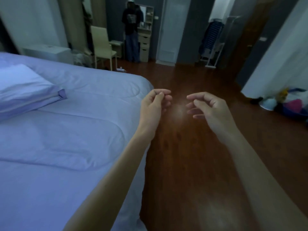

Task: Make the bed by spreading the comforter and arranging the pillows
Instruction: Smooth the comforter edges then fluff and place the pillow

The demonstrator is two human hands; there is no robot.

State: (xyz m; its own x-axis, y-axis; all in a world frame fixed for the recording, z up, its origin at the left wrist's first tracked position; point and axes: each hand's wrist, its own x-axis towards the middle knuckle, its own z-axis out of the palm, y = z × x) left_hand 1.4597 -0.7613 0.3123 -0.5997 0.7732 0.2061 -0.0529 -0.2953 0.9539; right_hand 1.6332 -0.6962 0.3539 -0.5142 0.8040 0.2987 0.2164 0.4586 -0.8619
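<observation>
Nothing written in the room can be read from here; the pale print on the dark shirt of the person (132,22) standing at 12 o'clock is too blurred to make out.

The lavender comforter (75,130) lies spread over the bed, filling the side from 7 to 10 o'clock, its stitched lines showing and its rounded corner hanging toward the wooden floor (191,155). One pillow (25,90) rests on it at 10 o'clock.

Both bare hands hang in the air past that corner and hold nothing. The left hand (155,101) is just beside the comforter's edge and not touching it, with its fingers curled in and the thumb against the forefinger. The right hand (208,105) is at 3 o'clock from it, over the floor and well off the bedding, its fingers bent loosely and spread apart.

A pale chair (101,42) stands at 11 o'clock.
</observation>
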